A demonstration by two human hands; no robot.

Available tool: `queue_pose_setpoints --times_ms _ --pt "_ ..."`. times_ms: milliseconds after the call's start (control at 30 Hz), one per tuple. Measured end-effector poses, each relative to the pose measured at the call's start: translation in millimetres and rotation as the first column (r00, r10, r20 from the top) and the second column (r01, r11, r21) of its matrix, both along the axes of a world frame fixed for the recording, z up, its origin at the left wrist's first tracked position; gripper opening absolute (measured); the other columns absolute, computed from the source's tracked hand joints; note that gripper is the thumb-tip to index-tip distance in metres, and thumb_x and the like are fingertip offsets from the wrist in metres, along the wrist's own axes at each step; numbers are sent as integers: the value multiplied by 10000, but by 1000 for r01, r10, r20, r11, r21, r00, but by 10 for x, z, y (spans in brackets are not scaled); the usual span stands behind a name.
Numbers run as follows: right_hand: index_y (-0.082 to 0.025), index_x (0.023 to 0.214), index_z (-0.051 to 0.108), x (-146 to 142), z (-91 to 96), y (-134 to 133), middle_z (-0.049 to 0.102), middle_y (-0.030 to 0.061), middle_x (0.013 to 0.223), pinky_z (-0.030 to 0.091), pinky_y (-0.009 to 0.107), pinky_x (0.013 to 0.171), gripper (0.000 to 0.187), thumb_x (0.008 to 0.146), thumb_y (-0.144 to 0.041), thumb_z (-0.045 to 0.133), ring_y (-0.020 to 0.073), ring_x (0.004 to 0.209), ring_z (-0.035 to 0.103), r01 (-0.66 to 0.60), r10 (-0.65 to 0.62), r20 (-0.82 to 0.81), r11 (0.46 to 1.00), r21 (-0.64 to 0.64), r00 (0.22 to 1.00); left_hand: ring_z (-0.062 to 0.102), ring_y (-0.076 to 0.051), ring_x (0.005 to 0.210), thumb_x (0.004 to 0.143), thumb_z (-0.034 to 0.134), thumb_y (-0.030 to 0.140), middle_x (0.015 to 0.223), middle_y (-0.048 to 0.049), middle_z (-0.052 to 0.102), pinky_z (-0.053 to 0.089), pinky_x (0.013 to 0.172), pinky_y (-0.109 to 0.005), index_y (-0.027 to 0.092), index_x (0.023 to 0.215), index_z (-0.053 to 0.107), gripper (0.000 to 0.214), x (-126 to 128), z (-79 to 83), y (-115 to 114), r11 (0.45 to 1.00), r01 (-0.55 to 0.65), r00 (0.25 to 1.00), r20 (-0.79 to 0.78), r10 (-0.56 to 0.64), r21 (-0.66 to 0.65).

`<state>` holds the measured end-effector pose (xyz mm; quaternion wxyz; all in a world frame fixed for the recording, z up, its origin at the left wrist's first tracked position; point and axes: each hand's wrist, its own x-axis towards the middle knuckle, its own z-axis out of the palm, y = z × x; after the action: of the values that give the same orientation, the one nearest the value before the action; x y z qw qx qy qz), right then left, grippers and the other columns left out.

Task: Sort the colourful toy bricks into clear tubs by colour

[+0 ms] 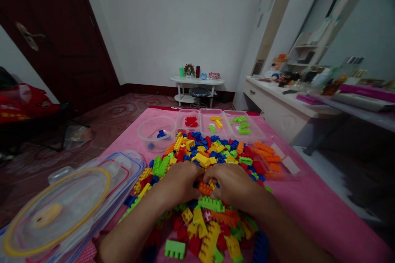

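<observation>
A large heap of toy building bricks (202, 159) in red, yellow, blue, green and orange spreads over the pink cloth. In its middle, my left hand (184, 177) and my right hand (232, 178) meet with curled fingers. An orange toy brick (205, 188) shows between them, with a thumb close against each side. My other fingertips are largely hidden behind the backs of the hands. Just below lies a light green brick (211, 204), near my wrists. Yellow, red and orange bricks lie loose between my forearms.
Behind the heap stand a round tub (156, 134) with blue bricks, and clear boxes with red bricks (191, 122), yellow and green bricks (218, 123), and green bricks (244, 130). Orange bricks (271, 157) fill a container at right. Stacked clear lids (72, 201) lie left.
</observation>
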<state>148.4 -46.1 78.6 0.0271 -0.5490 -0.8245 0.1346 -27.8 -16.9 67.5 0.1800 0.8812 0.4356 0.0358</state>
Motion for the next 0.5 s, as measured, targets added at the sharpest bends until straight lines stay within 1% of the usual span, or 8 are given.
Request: queue_pose_setpoints --times_ms 67,167,267,333,367,433,500 --pt "-279 1035 658 -65 -28 -8 714 38 981 383 271 677 364 682 -193 636 228 910 645 -13 13 12 1000 29 1000 620 -206 710 601 732 296 784 -30 698 328 534 -241 220 839 668 259 21 -19 -12 999 -44 999 3 44 29" --pt "-237 1065 622 -132 -68 -2 709 70 967 377 278 657 372 694 -245 655 252 898 649 11 -13 44 999 34 999 611 -193 684 602 698 245 781 -34 690 339 531 -234 197 867 644 274 38 -67 11 997 -78 993 95 77 17" --pt "-232 1023 629 -168 -119 13 715 64 905 356 270 612 348 687 -305 680 253 844 657 45 -46 37 998 35 998 596 -149 611 674 567 173 708 -12 670 341 498 -209 181 892 636 229 55 -119 51 991 -81 953 282 107 -102" --pt "-230 966 646 -158 -136 29 713 55 879 348 265 604 293 683 -299 676 242 821 655 41 -42 5 998 50 999 583 -128 559 726 480 153 642 12 645 343 477 -196 177 982 626 296 72 -137 74 980 -50 905 407 126 -191" --pt "-238 947 653 -132 -128 42 711 44 870 348 262 605 271 680 -282 668 231 811 652 32 -31 -22 998 61 999 574 -123 536 750 460 163 615 20 633 346 471 -193 172 1028 618 320 77 -138 85 977 -41 882 452 134 -210" --pt "-269 956 660 -12 -72 85 707 15 842 352 253 602 274 682 -256 646 205 781 645 53 -44 -90 994 100 995 573 -122 540 782 471 210 614 21 632 369 488 -199 165 1064 617 320 69 -122 118 982 -74 851 502 152 -173" --pt "-288 994 658 213 31 151 702 5 819 365 252 597 295 701 -276 625 192 750 635 153 -132 -144 977 150 981 599 -135 619 798 491 245 694 -3 664 415 559 -218 169 1023 641 281 21 -92 173 981 -188 834 521 185 -46"
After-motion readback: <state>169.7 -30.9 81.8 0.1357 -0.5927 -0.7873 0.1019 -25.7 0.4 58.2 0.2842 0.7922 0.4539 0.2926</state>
